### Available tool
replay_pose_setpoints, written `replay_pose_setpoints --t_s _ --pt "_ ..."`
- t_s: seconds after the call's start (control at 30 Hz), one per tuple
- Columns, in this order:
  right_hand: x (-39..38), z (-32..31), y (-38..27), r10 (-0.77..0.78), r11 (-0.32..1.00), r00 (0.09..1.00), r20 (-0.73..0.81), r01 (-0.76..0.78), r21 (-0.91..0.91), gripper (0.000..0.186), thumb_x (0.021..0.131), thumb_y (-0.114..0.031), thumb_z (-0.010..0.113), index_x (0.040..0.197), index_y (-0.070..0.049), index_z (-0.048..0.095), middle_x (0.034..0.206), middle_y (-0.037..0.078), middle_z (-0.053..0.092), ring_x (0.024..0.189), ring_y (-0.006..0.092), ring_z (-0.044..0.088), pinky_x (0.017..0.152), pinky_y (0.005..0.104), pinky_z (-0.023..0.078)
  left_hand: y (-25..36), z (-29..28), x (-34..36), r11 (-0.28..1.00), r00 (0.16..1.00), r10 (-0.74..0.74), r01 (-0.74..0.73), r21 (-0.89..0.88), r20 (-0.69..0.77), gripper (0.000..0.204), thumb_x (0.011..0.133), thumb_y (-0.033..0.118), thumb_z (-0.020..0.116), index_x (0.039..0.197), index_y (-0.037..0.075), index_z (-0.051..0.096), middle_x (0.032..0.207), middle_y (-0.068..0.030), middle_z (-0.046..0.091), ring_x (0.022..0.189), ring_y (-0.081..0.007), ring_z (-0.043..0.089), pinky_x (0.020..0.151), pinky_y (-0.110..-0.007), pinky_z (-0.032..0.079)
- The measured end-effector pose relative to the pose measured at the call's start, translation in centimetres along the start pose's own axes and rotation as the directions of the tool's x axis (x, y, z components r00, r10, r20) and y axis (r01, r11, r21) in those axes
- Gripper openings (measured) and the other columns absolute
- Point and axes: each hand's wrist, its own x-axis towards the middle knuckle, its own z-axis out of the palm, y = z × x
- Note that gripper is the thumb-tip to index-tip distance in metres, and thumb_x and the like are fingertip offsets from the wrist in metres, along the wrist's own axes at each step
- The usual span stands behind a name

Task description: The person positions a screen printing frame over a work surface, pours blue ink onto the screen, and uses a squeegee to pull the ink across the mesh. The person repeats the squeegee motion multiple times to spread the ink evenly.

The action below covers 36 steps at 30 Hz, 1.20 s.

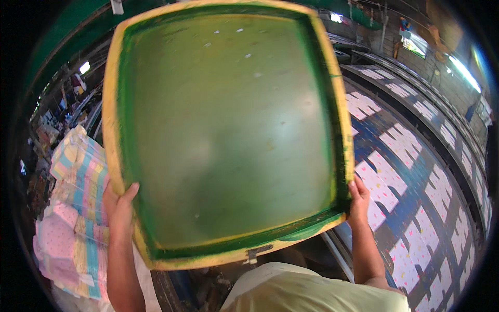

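A large square screen frame (pixel 228 130) with a yellowish rim, dark green inner edges and translucent green mesh is held up in front of me, filling the middle of the view. My left hand (pixel 119 203) grips its left side near the lower corner, thumb over the inner edge and fingers partly hidden. My right hand (pixel 358 200) holds the right side low down. A small dark metal fitting (pixel 254 252) sits on the bottom rail, above my pale shirt.
Long dark printing tables (pixel 410 187) curve along the right, carrying many white cut pieces (pixel 395 145) with small coloured prints. At left is a pile of pastel striped and dotted fabric (pixel 73 213). Behind are walls, lit tubes (pixel 462 73), green sheeting and clutter. The frame hides much of the middle.
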Motion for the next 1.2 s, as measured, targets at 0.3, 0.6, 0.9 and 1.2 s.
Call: replay_pose_setpoints --t_s 0.3,0.6,0.9,1.2 --pt "7.6 11.3 0.4 -0.200 0.973 0.947 -0.253 0.161 -0.168 0.058 0.111 -0.033 0.074 0.155 0.004 0.067 0.140 0.010 0.076 0.129 0.0199 0.067 0.118 0.0394 0.047 -8.1 13.0 28.5 0.978 0.964 0.123 -0.078 -0.192 0.236 0.036 0.095 -0.006 0.082 0.130 -0.003 0.072 0.118 -0.0088 0.080 0.103 -0.0171 0.076 0.093 -0.033 0.059" --pt "12.1 18.0 4.1 -0.260 0.961 0.786 -0.561 0.156 -0.228 0.051 0.114 -0.025 0.071 0.155 0.005 0.066 0.140 0.009 0.076 0.127 0.0181 0.068 0.115 0.0370 0.050 -11.5 34.9 49.6 0.919 0.809 0.258 -0.036 -0.393 0.528 0.037 0.097 -0.002 0.082 0.132 -0.004 0.070 0.122 -0.0110 0.079 0.107 -0.0193 0.076 0.097 -0.037 0.060" --pt "22.9 26.4 12.4 -0.296 0.955 0.597 -0.746 0.211 -0.211 0.048 0.116 -0.020 0.067 0.157 0.006 0.063 0.143 0.011 0.075 0.127 0.0171 0.069 0.112 0.0347 0.052 -12.8 55.5 66.0 0.921 0.678 0.351 -0.124 -0.370 0.646 0.042 0.093 0.004 0.086 0.132 -0.004 0.075 0.121 -0.0108 0.081 0.106 -0.0203 0.076 0.097 -0.036 0.058" --pt "37.3 38.5 15.2 -0.235 0.967 0.580 -0.780 0.063 -0.246 0.053 0.114 -0.019 0.071 0.159 0.007 0.060 0.143 0.013 0.074 0.127 0.0196 0.069 0.114 0.0352 0.051 -19.3 75.5 84.4 0.953 0.621 0.291 -0.122 -0.278 0.727 0.045 0.090 0.008 0.090 0.132 -0.002 0.079 0.122 -0.0121 0.083 0.108 -0.0215 0.076 0.099 -0.039 0.058"
